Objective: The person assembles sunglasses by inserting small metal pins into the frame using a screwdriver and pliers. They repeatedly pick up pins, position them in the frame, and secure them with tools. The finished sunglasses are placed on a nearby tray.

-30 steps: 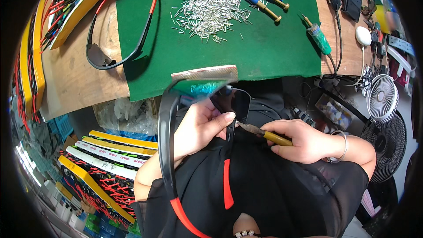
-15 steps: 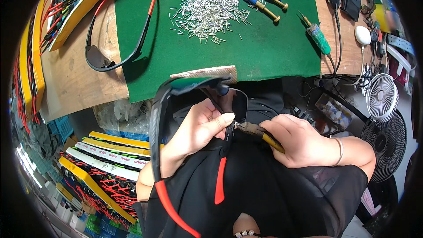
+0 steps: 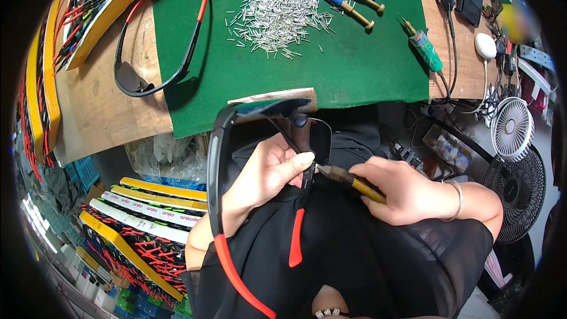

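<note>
My left hand (image 3: 267, 170) closed on dark sunglasses (image 3: 216, 165), thumb pressed near hinge of red-tipped temple (image 3: 296, 239). Sunglasses up over my lap, just off near edge of green mat (image 3: 366, 77). My right hand (image 3: 397, 192) curled round yellow-handled pliers (image 3: 338, 173), nose at hinge just beside left thumb; whether jaws grip anything, can't tell. Hinge too small to make out. Handle ends hidden in right palm. Some left fingers behind temple. Other temple's red tip reaches lower picture edge.
</note>
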`<state>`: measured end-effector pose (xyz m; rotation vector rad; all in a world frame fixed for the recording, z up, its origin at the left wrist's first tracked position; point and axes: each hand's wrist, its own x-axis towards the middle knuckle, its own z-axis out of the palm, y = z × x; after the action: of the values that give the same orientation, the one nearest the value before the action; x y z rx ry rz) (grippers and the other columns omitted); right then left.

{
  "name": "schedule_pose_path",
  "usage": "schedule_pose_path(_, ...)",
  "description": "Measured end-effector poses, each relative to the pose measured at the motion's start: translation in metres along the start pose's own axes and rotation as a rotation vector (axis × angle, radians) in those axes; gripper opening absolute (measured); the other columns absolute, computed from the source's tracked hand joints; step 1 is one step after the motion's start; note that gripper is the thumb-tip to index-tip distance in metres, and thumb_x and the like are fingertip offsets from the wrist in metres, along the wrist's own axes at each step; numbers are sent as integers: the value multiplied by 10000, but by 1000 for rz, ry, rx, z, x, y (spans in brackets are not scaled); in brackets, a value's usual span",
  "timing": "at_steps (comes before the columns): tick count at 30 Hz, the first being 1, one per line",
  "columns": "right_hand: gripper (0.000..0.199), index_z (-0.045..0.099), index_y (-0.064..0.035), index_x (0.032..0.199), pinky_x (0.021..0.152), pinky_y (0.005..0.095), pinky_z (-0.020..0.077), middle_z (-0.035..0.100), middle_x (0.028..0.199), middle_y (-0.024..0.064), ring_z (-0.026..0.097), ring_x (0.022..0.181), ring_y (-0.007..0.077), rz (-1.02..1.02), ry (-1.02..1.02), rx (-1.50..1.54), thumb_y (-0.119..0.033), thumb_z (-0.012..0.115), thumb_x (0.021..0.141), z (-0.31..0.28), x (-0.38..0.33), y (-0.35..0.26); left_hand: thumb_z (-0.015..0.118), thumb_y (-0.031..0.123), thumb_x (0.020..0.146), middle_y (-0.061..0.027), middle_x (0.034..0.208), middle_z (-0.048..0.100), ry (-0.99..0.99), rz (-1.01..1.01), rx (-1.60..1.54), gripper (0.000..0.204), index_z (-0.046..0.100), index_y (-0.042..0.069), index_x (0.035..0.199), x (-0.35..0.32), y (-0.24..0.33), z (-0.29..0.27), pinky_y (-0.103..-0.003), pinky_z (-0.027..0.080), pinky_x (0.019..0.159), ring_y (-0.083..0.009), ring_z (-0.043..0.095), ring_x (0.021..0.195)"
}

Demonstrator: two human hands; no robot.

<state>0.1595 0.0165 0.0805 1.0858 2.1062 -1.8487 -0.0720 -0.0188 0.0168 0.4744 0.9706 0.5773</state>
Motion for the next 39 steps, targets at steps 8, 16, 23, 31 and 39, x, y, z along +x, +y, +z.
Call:
schedule_pose_path(8, 411, 483, 11, 1056, 633, 355, 447, 472, 806, 144, 523, 747, 299, -147, 91, -208, -60, 567, 659, 2, 1, 1, 579, 184, 846, -10, 672, 549, -19, 6, 23, 248, 481, -30, 923, -3, -1, -2, -173, 441, 523, -36, 513, 573)
schedule_pose_path(16, 363, 485, 39, 1045, 655, 377, 448, 502, 798, 180, 528, 745, 341, 76, -86, 277, -68, 538, 701, -6, 4, 0, 572, 169, 851, -17, 693, 550, 87, 0, 68, 250, 482, -43, 948, -7, 8, 8, -176, 452, 539, -41, 518, 586)
schedule_pose_path(23, 282, 508, 28, 991, 638, 342, 436, 544, 818, 171, 549, 727, 282, -58, 77, -83, -91, 544, 738, 0, 0, -2, 577, 179, 849, -28, 724, 570, -20, -6, 0, 262, 477, -43, 945, -2, -3, -3, -172, 459, 561, -46, 527, 604)
schedule_pose_path(31, 303, 507, 17, 996, 663, 346, 439, 528, 813, 167, 541, 759, 309, 62, -19, 248, -77, 559, 712, -2, 4, -2, 595, 218, 831, 11, 697, 507, 136, 25, 10, 246, 489, 1, 880, -5, 6, 14, -163, 357, 500, -32, 457, 571)
schedule_pose_path(39, 378, 492, 12, 1027, 629, 361, 450, 494, 779, 153, 524, 714, 343, -74, 66, -35, -63, 570, 665, -1, 1, 0, 568, 167, 849, -6, 721, 540, 54, 24, -46, 260, 491, -24, 1008, -4, 2, 9, -170, 404, 539, -46, 495, 595)
